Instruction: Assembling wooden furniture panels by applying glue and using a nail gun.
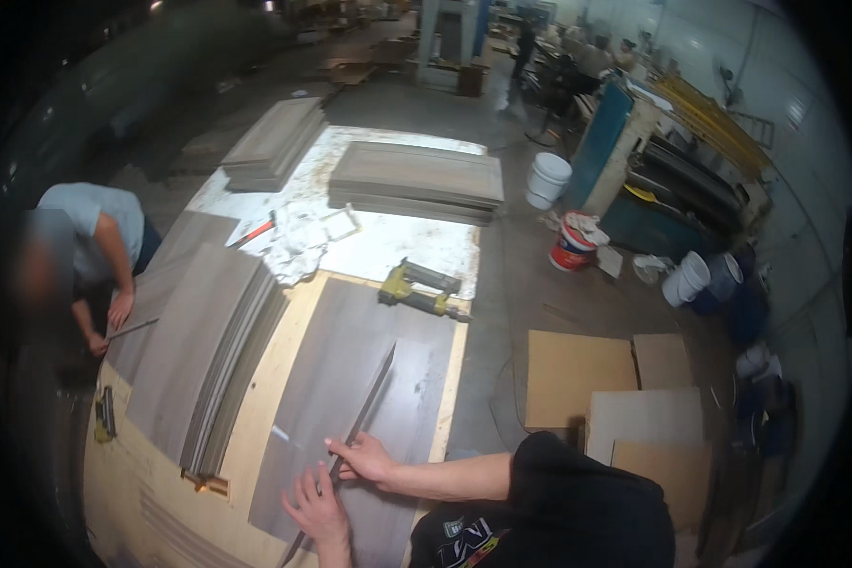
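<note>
A long, thin, dark strip (377,383) runs diagonally over a grey wood-grain panel (336,346) at the table's near right side. My right hand (367,459) comes in from the right and is closed on the strip around its middle. Just below it, my left hand (317,509) is on the same strip, some fingers spread, the strip passing between fingers and thumb. The strip's lower end shows beneath my left hand. Beyond the strip's far tip, a yellow-green and black nail gun (418,289) lies on its side at the panel's far edge.
Left of the panel stands a stack of grey panels (194,346). Two more stacks (417,175) sit on the white far table, near crumpled white cloth (296,244). Another nail gun (105,415) lies at the left edge, where a co-worker (99,241) bends over. Buckets (547,180) and cardboard sheets (577,379) are on the right-hand floor.
</note>
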A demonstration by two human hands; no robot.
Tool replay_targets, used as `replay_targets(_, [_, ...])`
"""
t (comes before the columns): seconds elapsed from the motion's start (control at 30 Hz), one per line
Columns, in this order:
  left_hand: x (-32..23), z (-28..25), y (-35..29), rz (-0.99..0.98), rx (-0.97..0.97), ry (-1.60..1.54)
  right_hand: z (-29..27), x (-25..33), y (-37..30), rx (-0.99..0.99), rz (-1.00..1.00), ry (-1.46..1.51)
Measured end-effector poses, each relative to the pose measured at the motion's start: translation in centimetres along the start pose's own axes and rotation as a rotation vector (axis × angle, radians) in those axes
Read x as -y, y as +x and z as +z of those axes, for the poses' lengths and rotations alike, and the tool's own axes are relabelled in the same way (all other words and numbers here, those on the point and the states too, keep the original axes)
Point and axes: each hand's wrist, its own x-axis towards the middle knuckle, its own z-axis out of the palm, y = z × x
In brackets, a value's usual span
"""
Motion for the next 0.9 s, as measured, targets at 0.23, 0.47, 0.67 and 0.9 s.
replay_targets(0.23, [1.0, 1.4, 5.8, 0.167, 0.204, -0.17, -3.2, 2.7, 3.9, 0.026, 0.029, -0.026])
replay_targets(0.47, [0.7, 0.6, 3.5, -0.131, 0.43, -0.444, -14.3, 10.1, 11.2, -0.224, -0.458, -0.578])
replay_targets(0.67, [-1.5, 1.4, 4.2, -0.34, 0.429, -0.601, -15.6, 15.7, 15.4, 0.006, -0.421, -0.614])
replay_targets(0.9, [-0.7, 4.7, 4.2, -0.432, 0.488, -0.542, -14.0, 16.2, 19.8, 0.055, -0.441, -0.854])
